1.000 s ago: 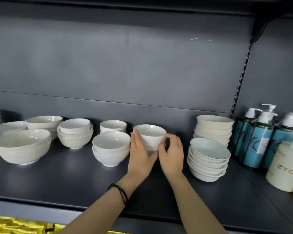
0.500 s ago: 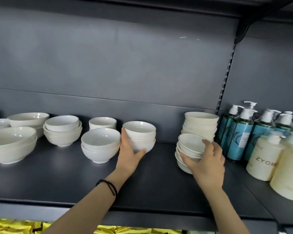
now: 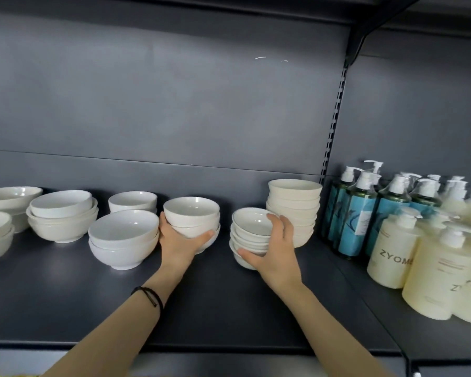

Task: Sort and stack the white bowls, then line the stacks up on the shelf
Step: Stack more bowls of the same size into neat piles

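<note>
A person is reaching both bare arms onto a dark grey shelf [image 3: 65,295] that is carrying stacks of white bowls. The left hand [image 3: 178,242] is cupping the middle stack [image 3: 192,213] from the front, fingers curling round its left side and thumb pressing along its lower right edge. This stack of deep bowls is sitting near the shelf's centre. The right hand [image 3: 275,248] is gripping the small stack [image 3: 249,229] of shallow bowls, with the thumb hooking under the lowest bowl and the fingers curling over the top rim. That stack is standing just right of the middle stack with a gap between them, and its top bowl is tilting toward the viewer. Whether its base is resting on the shelf is unclear. Close behind it, a tall cream stack [image 3: 294,202] is standing near the back wall. Left of the hands, a front stack [image 3: 123,238], a back stack [image 3: 132,201], a wide stack [image 3: 61,216] and big bowls [image 3: 8,197] are sitting apart from one another. At the far right, blue pump bottles [image 3: 356,213] and cream bottles [image 3: 392,254] are crowding together. A black band [image 3: 150,295] is circling the left wrist.
</note>
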Available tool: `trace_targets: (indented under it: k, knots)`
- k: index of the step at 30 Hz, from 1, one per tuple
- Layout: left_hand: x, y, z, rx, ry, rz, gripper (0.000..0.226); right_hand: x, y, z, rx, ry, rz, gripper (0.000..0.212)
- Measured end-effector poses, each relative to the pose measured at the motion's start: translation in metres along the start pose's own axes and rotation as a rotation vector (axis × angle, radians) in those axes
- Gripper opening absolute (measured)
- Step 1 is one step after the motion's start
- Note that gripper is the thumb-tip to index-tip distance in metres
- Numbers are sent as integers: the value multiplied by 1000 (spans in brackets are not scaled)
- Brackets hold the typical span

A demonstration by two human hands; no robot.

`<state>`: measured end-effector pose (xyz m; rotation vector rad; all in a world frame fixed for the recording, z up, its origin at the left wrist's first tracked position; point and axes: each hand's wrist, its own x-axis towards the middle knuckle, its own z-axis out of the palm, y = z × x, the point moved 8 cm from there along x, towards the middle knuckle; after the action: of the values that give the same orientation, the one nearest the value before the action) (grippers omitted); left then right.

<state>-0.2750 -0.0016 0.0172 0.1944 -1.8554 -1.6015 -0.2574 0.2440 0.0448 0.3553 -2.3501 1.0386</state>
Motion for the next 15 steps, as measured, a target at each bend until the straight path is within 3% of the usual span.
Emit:
trace_targets:
  k: [5, 10, 15]
  knots:
    - [0, 3, -1, 2, 1, 16, 101, 17, -3, 18, 12, -7, -45, 90]
    - [-1, 1, -4, 42, 7, 3, 114, 26, -1, 30, -99, 20, -41, 87]
    - [1, -2, -2, 49, -28, 0, 97, 30, -4, 31, -264, 166, -107, 86]
